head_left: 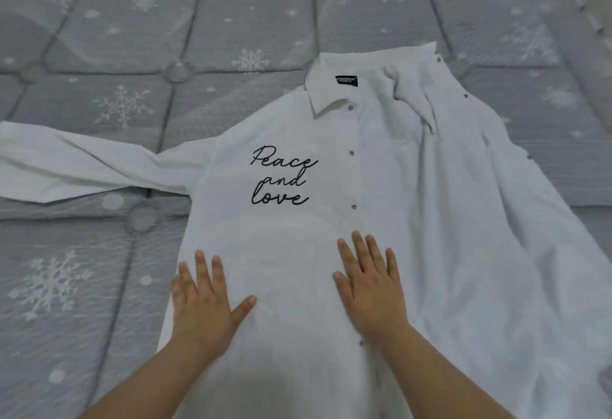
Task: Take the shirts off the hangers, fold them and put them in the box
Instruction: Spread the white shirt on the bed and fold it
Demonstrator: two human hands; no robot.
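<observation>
A white button-up shirt [381, 186] lies front up on the bed, collar pointing away from me, with black script "Peace and love" on its chest. Its left sleeve stretches out flat to the left, while the right side is rumpled and folded over near the collar. My left hand [203, 302] presses flat on the shirt's lower left part, fingers spread. My right hand [369, 286] lies flat beside the button line, fingers straight. No hanger or box is in view.
The shirt rests on a grey quilted mattress [116, 54] printed with white snowflakes. The mattress edge runs along the far right. Bare mattress shows to the left and beyond the collar.
</observation>
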